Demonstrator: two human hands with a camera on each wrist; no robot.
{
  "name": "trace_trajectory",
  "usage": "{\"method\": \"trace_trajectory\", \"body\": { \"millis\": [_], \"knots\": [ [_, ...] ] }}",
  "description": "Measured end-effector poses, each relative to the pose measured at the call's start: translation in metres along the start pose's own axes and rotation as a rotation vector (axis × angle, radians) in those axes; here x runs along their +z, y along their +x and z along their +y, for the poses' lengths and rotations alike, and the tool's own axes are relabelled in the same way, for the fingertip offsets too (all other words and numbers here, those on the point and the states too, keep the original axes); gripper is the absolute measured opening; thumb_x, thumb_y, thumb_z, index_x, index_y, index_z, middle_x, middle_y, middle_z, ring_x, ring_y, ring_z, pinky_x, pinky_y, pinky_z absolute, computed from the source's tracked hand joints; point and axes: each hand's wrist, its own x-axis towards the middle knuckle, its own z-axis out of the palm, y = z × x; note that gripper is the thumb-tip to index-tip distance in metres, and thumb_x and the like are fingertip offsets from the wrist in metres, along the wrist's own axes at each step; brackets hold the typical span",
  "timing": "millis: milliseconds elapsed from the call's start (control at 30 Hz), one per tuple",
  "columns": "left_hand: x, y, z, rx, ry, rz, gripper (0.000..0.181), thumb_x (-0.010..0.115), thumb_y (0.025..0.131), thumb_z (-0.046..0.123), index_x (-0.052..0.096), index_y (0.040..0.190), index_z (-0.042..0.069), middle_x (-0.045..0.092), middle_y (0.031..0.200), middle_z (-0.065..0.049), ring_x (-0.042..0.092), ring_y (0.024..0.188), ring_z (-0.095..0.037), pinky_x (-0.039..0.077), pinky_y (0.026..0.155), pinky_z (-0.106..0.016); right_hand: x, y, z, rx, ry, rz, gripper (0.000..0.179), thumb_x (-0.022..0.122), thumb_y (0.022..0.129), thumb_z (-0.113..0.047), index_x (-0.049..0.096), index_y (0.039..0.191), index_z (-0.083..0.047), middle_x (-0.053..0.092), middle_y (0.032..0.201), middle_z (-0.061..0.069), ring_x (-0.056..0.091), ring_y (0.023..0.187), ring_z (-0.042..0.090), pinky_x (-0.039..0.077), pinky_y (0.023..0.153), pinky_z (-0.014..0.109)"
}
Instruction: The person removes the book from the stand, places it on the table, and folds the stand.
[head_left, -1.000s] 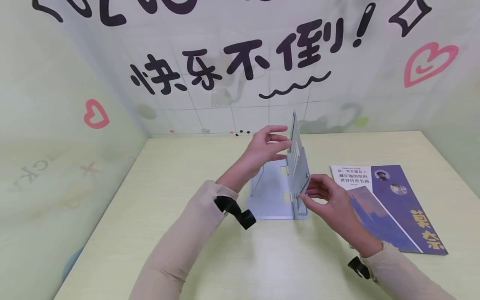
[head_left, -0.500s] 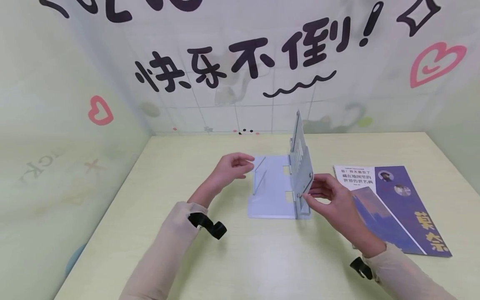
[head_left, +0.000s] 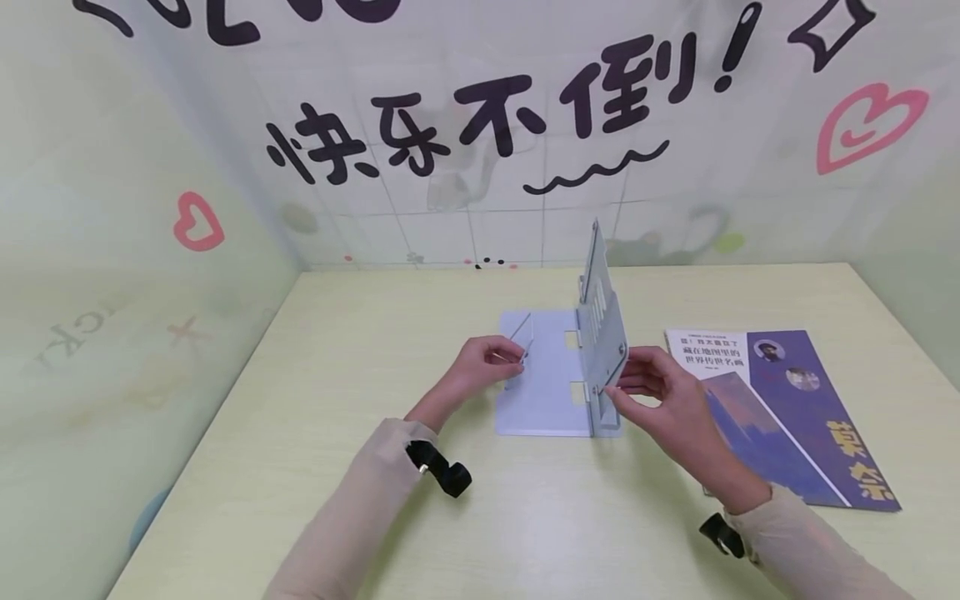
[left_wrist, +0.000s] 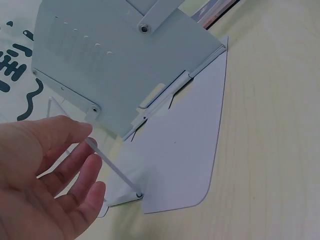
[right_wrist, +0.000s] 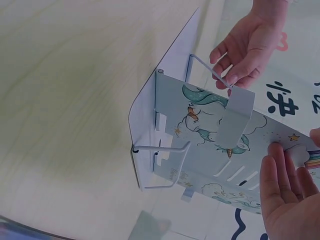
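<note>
A pale blue metal book stand (head_left: 551, 417) lies on its base plate, with its hinged panel (head_left: 606, 333) raised steeply. My left hand (head_left: 483, 365) is at the base's left side. Its thumb and index finger pinch a thin wire support (left_wrist: 118, 173) that stands up from the base. On the other side my right hand (head_left: 663, 396) holds the panel by its right edge, fingers against the printed face. That face carries a unicorn print (right_wrist: 200, 117), which shows in the right wrist view along with a second wire bracket (right_wrist: 162, 149) on the stand.
A purple and white picture book (head_left: 787, 417) lies flat on the light wooden table (head_left: 300, 375), just right of the stand and partly under my right forearm. A printed curtain (head_left: 420, 200) hangs behind the table. Black camera mounts (head_left: 442, 471) sit on both wrists.
My left hand has let go of the panel's upper part, moved left and down, and taken hold of the wire support on the base. My right hand keeps its hold on the panel.
</note>
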Motion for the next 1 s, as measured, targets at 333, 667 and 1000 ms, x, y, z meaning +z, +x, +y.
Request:
{"method": "trace_trajectory", "body": {
  "millis": [333,667,1000],
  "knots": [
    [0.019,0.009,-0.004,0.056,0.055,0.0,0.016,0.066,0.083,0.003,0.068,0.098,0.001,0.064,0.086,-0.005,0.057,0.077,-0.015,0.049,0.069,-0.024,0.001,0.0,0.001,-0.002,0.003,0.005,0.036,0.068,0.079,0.0,0.054,0.112,0.003,0.061,0.098,0.013,0.059,0.084,0.007,0.05,0.075,0.016],
    [0.035,0.017,-0.005,0.141,0.206,-0.031,0.014,0.063,0.081,-0.004,0.07,0.092,0.002,0.065,0.085,-0.008,0.056,0.075,-0.011,0.047,0.07,-0.021,0.001,0.0,0.001,-0.001,0.002,0.006,0.037,0.069,0.079,0.0,0.054,0.113,0.002,0.061,0.099,0.013,0.059,0.084,0.008,0.049,0.075,0.016],
    [0.045,0.02,-0.004,0.126,0.362,-0.044,0.015,0.062,0.079,-0.007,0.07,0.088,0.002,0.064,0.078,-0.003,0.054,0.071,-0.01,0.045,0.065,-0.018,0.002,0.0,0.001,-0.007,0.013,0.004,0.037,0.069,0.079,0.001,0.054,0.113,0.003,0.061,0.098,0.014,0.059,0.084,0.007,0.05,0.075,0.017]
  ]
}}
